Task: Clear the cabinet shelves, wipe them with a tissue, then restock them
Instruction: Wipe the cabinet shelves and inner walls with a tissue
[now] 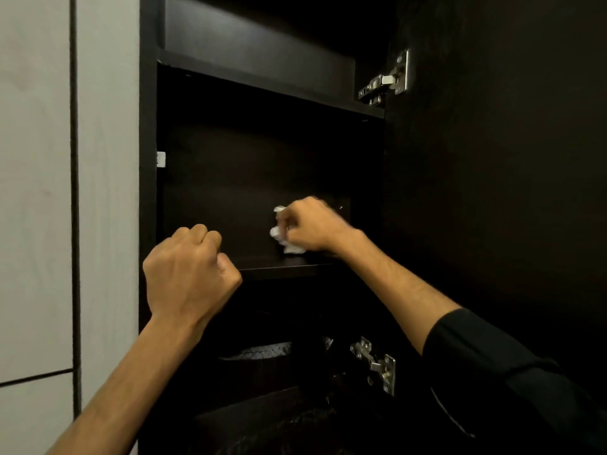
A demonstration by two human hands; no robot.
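The dark cabinet stands open in front of me, with a bare middle shelf (285, 269) and another shelf (269, 83) above it. My right hand (315, 226) reaches into the middle compartment and grips a crumpled white tissue (285, 236), which sits low against the shelf near its right side. My left hand (190, 270) is a fist in front of the shelf's left end, with curled fingers holding nothing that I can see. No items show on either shelf.
The open cabinet door (492, 159) hangs at the right, fixed by an upper hinge (387, 80) and a lower hinge (374, 362). Pale wood panels (36, 192) fill the left. Dark, indistinct objects (262, 353) lie in the lower compartment.
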